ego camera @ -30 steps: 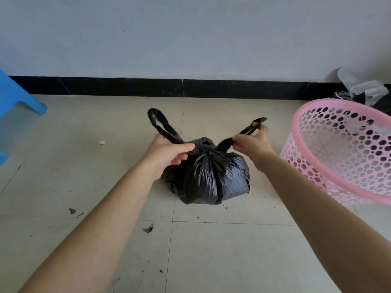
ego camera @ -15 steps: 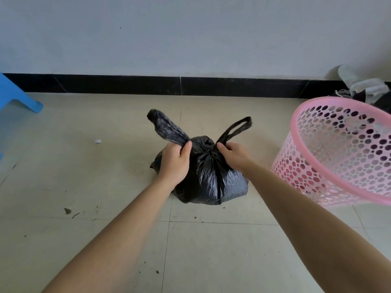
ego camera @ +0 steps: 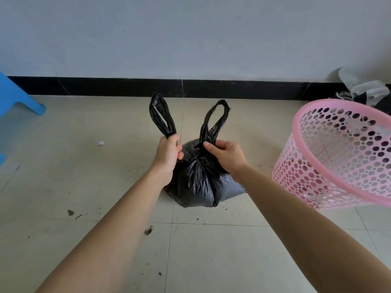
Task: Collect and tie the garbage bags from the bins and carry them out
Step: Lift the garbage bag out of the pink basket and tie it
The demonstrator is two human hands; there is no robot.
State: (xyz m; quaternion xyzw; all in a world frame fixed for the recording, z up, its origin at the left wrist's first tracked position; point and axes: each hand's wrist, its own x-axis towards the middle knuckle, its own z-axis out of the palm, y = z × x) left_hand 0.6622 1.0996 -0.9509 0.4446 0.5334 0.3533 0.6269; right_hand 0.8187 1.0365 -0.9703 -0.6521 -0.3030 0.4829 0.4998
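Observation:
A full black garbage bag (ego camera: 201,182) sits on the tiled floor in the middle of the view, its neck gathered at the top. Two handle loops stand up from it. My left hand (ego camera: 167,154) is closed around the base of the left loop (ego camera: 160,115). My right hand (ego camera: 226,155) pinches the base of the right loop (ego camera: 215,121) with thumb and fingers. Both hands rest against the top of the bag, and part of the knot area is hidden under them.
A pink perforated plastic bin (ego camera: 340,157) leans tilted at the right, close to my right forearm. A blue plastic stool (ego camera: 14,98) stands at the far left. Crumpled cloth or bags (ego camera: 364,89) lie by the wall. Dirt specks (ego camera: 149,230) dot the floor.
Both hands slid in along the handles to their bases, then brought the two loops upright above the bag. The bag stayed on the floor.

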